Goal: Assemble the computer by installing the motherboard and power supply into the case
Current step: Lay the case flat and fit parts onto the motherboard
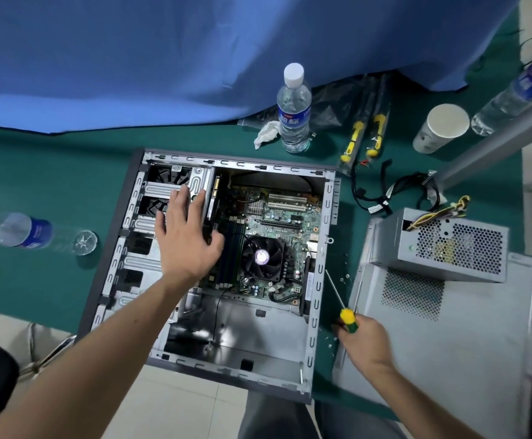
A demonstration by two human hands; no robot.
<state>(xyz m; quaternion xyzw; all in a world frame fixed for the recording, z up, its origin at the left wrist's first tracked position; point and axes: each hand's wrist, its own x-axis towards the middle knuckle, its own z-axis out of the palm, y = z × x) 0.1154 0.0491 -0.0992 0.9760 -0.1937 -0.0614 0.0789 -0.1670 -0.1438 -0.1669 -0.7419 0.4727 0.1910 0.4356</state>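
Observation:
An open grey computer case lies flat on the green table, overhanging its near edge. The green motherboard with a black CPU fan lies inside it. My left hand hovers open with spread fingers over the case's drive bays, by the board's left edge. My right hand grips a yellow-green screwdriver just right of the case, its shaft pointing up-left. The grey power supply with its yellow-black cables sits outside the case, on the side panel to the right.
Water bottles stand behind the case, lie at left and at far right. A paper cup, bagged yellow tools, loose black cables and small screws lie on the table. A blue cloth hangs behind.

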